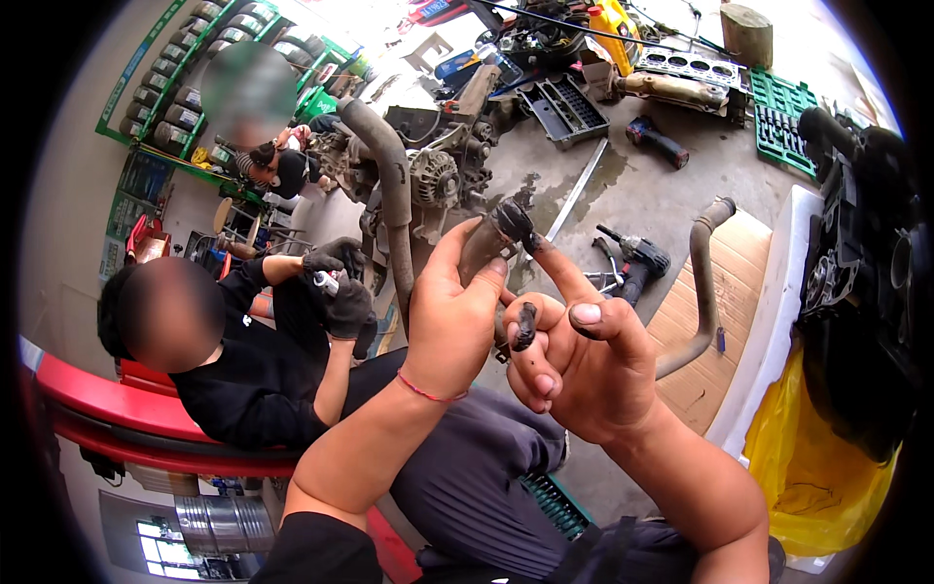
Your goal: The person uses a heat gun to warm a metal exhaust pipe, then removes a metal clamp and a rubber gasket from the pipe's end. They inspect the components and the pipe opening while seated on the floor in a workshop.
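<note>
My left hand (pixel 455 310) is closed around the end of a grey-brown rubber hose (pixel 481 251), holding it upright in front of me. Its thumb presses the near side. My right hand (pixel 595 355) holds nothing; its index finger reaches to the hose's top, where a black, wet-looking smear (pixel 513 220) covers the rim and fingertip. More black stuff coats another curled finger of that hand, and the thumb stands apart. A long bent hose (pixel 393 185) passes behind my left wrist; whether it joins the held piece is hidden.
At the left, a co-worker's gloved hands (pixel 342 292) hold a small white-and-red item. An engine (pixel 433 175) stands ahead. On the floor lie a cordless tool (pixel 642 263), another power tool (pixel 658 142) and a green socket set (pixel 784 122). A curved hose (pixel 704 282) rests on cardboard (pixel 744 263).
</note>
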Available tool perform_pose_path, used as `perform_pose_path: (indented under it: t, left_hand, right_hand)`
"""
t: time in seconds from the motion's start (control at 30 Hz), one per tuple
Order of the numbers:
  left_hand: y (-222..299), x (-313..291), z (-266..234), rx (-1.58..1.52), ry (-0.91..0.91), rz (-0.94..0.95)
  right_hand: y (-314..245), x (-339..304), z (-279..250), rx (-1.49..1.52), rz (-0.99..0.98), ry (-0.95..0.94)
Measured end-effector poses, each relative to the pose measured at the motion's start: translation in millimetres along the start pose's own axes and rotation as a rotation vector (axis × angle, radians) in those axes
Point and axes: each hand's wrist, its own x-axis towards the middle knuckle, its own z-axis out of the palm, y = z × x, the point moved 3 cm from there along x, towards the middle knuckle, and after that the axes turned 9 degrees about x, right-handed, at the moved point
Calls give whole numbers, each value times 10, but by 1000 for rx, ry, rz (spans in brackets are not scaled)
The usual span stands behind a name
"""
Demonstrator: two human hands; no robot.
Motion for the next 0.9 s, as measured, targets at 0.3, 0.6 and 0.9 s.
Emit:
perform_pose_path:
  t: [0.3,0.6,0.9]
  left_hand:
    - [17,118,67,498,-45,262]
    - [-33,178,139,350,-65,-57]
    - [-57,214,232,315,-135,-46]
  right_hand:
    - [-237,-38,423,-517,-154,27]
    - [-810,-80,-284,-2342,-560,-81]
    - [-877,-72,-384,-2579,-612,-154]
